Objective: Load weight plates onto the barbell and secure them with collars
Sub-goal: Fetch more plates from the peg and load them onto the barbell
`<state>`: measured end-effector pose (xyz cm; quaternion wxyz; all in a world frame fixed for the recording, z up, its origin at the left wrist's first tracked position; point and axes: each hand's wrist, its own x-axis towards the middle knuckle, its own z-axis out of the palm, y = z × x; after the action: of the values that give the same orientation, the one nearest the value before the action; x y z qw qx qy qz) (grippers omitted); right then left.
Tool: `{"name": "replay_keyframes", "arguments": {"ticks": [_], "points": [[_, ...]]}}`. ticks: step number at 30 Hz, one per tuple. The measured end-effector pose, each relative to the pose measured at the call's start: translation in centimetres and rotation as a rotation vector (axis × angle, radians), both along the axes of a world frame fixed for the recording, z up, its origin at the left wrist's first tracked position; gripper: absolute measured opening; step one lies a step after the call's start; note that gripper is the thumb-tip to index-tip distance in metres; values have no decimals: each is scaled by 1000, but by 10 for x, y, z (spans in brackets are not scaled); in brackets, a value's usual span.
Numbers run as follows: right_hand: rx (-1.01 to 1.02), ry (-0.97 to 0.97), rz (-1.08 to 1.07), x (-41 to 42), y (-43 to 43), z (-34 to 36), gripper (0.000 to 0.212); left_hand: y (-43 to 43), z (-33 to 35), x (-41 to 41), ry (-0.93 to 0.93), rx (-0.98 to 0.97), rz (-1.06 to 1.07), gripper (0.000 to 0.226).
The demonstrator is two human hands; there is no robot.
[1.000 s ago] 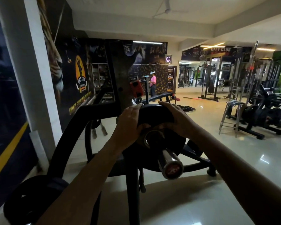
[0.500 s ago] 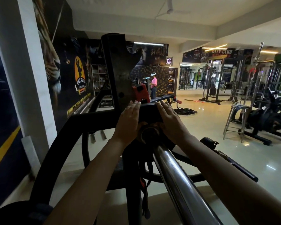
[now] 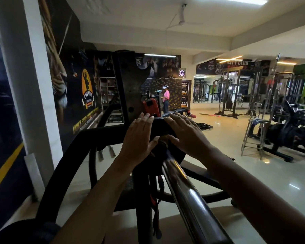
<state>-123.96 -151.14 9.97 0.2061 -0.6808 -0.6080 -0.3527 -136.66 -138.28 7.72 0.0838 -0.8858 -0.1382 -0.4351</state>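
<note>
The round black iron weight plate [image 3: 163,128] sits threaded on the shiny chrome steel barbell [image 3: 188,196], at the sleeve's far end, close against the tall black steel rack upright [image 3: 128,88]. The left hand [image 3: 139,136] lies flat on the plate's face left of the barbell, fingers spread and straight, gripping nothing; the right hand [image 3: 185,132] mirrors it right of the barbell, palm flat and open. No collar is visible near the barbell. The plate is likely heavy and rigid, with a smooth face that gives little purchase, so it slides best under even palm pressure on both sides of the barbell; to lift it, the rim would be the safer hold
</note>
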Motion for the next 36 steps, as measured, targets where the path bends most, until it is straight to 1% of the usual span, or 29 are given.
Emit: {"name": "replay_keyframes", "arguments": {"ticks": [4, 12, 15, 19, 23, 29, 32, 36], "points": [[17, -28, 43, -35, -40, 8, 54, -37, 6, -38, -22, 45, 17, 61], [0, -37, 107, -114, -107, 11, 51, -110, 5, -130, -57, 110, 63, 60], [-19, 5, 134, -148, -122, 6, 51, -126, 0, -168, -51, 111, 85, 60], [-34, 10, 170, -189, -126, -8, 50, -137, -13, -222, -15, 64, 136, 58], [-95, 30, 202, -228, -109, -27, 50, -133, -31, -270, 29, 33, 205, 59], [-155, 46, 242, -279, -50, -56, 52, -94, -58, -331, 53, -9, 286, 57], [-152, 37, 261, -302, -11, -74, 51, -60, -76, -356, 77, -55, 306, 59], [-215, 99, 262, -329, 57, -107, 50, 7, -109, -385, 102, -125, 305, 56]]}}
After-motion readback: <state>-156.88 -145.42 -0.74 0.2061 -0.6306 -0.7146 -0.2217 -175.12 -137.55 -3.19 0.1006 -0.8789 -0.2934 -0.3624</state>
